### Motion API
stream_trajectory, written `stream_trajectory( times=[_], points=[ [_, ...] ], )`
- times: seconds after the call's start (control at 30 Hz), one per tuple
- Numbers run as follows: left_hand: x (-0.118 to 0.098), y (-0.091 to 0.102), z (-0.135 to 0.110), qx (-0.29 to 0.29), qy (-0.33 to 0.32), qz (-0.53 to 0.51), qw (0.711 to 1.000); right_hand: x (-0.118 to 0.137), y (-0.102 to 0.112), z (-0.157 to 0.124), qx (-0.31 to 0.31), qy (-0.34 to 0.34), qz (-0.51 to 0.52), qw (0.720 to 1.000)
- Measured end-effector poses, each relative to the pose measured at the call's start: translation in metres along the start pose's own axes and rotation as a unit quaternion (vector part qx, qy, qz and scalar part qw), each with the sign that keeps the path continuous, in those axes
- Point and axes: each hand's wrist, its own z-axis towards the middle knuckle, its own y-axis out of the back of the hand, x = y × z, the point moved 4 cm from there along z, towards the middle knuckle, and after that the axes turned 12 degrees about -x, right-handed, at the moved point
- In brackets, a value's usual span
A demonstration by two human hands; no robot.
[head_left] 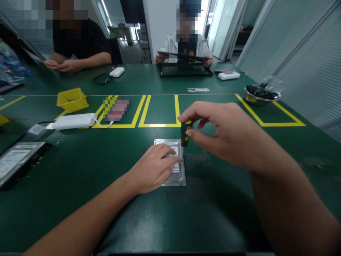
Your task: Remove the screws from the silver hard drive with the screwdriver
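A silver hard drive (176,177) with a white label lies flat on the green table. My left hand (156,167) rests over its left side, fingers spread across the label, the index finger reaching to the right edge. In my right hand (221,131) a short black-and-yellow screwdriver (186,134) is gripped by its handle between thumb and fingers. It stands nearly upright, with the shaft pointing down at the drive's right edge. Whether the tip sits in a screw is too small to tell.
Another drive (18,160) lies at the left. A white power strip (76,121), a yellow bin (72,100) and a metal bowl (262,95) of dark items stand farther back. Yellow tape (160,125) marks the table. Two people sit opposite, one holding a dark panel (183,57).
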Motion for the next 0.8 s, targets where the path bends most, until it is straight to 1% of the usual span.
stream_trajectory(
  times=[0.2, 0.43, 0.67, 0.8],
  points=[
    [0.000, 0.000, 0.000, -0.003, 0.000, 0.002, 1.000, 0.001, -0.001, 0.000, 0.009, 0.024, 0.020, 0.999],
    [0.001, 0.000, -0.001, -0.005, 0.000, 0.000, 1.000, 0.005, 0.009, -0.004, 0.026, 0.047, 0.018, 0.998],
    [0.001, 0.000, -0.001, -0.002, 0.002, 0.001, 1.000, 0.007, 0.011, -0.004, 0.030, 0.063, -0.050, 0.996],
    [0.001, 0.000, -0.001, 0.000, 0.003, 0.004, 1.000, 0.010, 0.011, -0.002, 0.031, 0.067, -0.068, 0.995]
  ],
)
